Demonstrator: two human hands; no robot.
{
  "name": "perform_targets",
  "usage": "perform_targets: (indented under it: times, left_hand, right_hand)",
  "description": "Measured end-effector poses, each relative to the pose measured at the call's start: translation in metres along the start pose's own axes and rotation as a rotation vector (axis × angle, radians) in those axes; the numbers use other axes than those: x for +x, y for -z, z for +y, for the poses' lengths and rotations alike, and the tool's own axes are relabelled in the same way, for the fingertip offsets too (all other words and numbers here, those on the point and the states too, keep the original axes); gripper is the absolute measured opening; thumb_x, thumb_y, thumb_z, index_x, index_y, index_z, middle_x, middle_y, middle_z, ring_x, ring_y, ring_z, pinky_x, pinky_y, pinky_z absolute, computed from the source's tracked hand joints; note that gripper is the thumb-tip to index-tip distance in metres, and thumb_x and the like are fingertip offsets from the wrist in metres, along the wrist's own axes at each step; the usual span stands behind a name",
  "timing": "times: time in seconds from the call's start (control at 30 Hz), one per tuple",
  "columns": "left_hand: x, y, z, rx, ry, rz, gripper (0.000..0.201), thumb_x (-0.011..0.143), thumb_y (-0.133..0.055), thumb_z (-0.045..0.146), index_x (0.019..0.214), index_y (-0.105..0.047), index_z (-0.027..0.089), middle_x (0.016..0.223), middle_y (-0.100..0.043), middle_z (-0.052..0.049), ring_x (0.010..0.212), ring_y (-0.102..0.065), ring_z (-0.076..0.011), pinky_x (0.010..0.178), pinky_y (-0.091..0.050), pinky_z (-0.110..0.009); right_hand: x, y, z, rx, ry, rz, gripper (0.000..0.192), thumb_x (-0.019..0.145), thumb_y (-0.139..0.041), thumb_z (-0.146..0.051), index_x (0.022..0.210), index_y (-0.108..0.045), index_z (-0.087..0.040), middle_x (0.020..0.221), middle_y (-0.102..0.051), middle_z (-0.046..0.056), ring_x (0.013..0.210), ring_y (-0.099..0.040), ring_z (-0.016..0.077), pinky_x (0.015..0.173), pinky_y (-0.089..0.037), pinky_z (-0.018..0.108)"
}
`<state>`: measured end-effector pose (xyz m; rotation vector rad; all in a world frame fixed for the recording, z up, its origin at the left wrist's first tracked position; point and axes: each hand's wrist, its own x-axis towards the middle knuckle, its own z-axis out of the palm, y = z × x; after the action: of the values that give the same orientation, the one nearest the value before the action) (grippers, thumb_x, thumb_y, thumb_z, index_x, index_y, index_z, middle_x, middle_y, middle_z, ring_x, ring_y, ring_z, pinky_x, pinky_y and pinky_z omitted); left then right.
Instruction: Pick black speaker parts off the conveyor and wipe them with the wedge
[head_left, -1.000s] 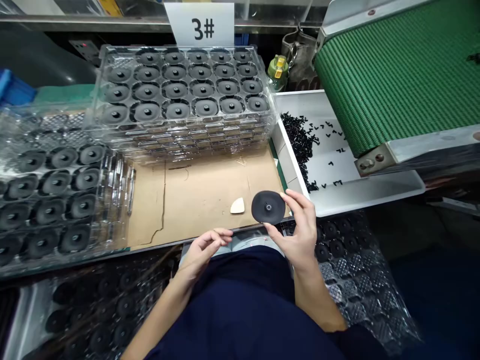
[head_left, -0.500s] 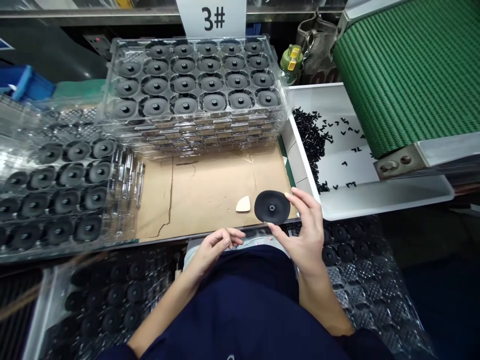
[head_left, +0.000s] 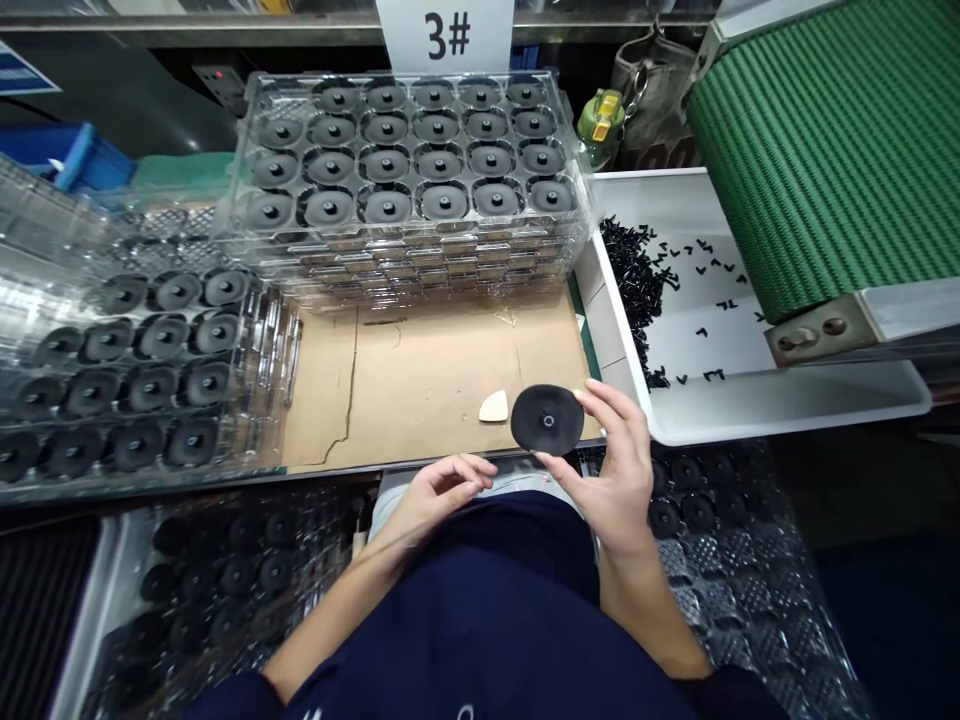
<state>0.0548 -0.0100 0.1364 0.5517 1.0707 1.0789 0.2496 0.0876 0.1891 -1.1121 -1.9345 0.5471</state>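
**Black disc held at the front edge of the tabletop**

The right hand [head_left: 616, 478] grasps a black disc [head_left: 547, 420] by its rim between thumb and fingertips, its face with a small central hub turned up toward the camera. The disc is raised just above the near right corner of the cardboard sheet [head_left: 420, 385] that covers the tabletop. The left hand [head_left: 439, 492] holds nothing; its fingers are loosely curled, close to the person's body and a little left of the disc. A small cream wedge-shaped piece [head_left: 494, 406] lies on the cardboard just beside the disc. Behind the cardboard stands a stack of clear trays [head_left: 409, 175] filled with like discs; a second clear tray stack [head_left: 135, 370] sits to the left. To the right, a white bin [head_left: 750, 400] holds small black parts [head_left: 634, 285] under the end of a green conveyor belt [head_left: 825, 150]. A sign reading "3#" [head_left: 448, 35] stands at the rear.
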Motion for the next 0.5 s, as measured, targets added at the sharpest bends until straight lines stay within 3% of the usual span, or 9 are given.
perform_targets:
  times: [0.5]
  left_hand:
    - [-0.0003, 0.0038, -0.0037, -0.076, 0.004, -0.025, 0.016, 0.085, -0.064, 0.029, 0.076, -0.058, 0.017, 0.103, -0.067, -0.005, 0.090, -0.061, -0.0145, 0.087, -0.043, -0.029]
  right_hand:
    - [0.0003, -0.0070, -0.0002, 0.007, 0.043, 0.007, 0.065, 0.074, -0.075, -0.020, 0.134, -0.048, -0.026, 0.129, -0.051, 0.009, 0.120, -0.052, 0.0249, 0.103, -0.047, 0.044]
